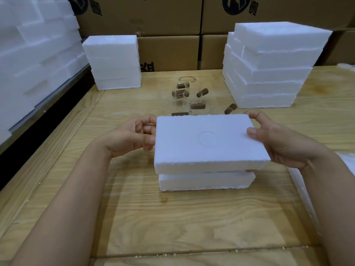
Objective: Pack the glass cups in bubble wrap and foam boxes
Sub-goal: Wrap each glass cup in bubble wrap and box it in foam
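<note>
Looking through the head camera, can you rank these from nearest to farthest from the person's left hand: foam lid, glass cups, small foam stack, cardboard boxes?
1. foam lid: in the grip of the left hand.
2. glass cups: just behind the lid, mid-table.
3. small foam stack: back left.
4. cardboard boxes: behind the table.
</note>
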Motion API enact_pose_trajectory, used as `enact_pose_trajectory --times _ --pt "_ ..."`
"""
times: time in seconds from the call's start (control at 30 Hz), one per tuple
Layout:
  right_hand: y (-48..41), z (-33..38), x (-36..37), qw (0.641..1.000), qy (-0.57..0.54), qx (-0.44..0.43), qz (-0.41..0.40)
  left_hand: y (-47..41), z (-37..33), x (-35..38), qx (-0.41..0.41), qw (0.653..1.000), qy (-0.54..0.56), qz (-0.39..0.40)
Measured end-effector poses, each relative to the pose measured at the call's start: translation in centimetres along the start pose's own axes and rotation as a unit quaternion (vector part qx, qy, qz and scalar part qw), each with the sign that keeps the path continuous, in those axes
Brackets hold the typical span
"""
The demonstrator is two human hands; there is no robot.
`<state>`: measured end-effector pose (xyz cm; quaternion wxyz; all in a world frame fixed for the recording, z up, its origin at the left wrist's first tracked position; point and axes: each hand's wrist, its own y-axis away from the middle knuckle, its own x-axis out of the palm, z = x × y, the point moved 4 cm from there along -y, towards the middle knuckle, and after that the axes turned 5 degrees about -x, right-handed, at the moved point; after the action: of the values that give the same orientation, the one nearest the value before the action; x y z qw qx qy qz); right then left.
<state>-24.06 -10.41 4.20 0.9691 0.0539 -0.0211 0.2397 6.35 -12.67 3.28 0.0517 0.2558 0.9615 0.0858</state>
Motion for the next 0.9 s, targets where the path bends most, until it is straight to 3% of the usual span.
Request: enact_pose_trajectory --times 0.27,0.57,0.77,0.9 --pt "-0.1 0.1 -0.6 0.993 0.113 -0.019 -0.024 -0.1 1.0 0.0 -0.015 1.000 0.011 -0.012" --pt "-0.5 -0.8 -0.7 0.992 0.120 0.008 -0.040 -0.1 1.4 -0.1 -0.007 0.999 -0.037 -0.011" --pt "-0.3 -0.7 -0.4 0.992 0.119 -0.006 -0.042 0.5 1.2 0.2 -0.041 0.995 0.085 0.041" --pt "-0.3 -0.8 -0.2 0.990 0.138 -0.001 -0.027 0.8 0.5 1.3 -0.046 0.996 -0.026 0.069"
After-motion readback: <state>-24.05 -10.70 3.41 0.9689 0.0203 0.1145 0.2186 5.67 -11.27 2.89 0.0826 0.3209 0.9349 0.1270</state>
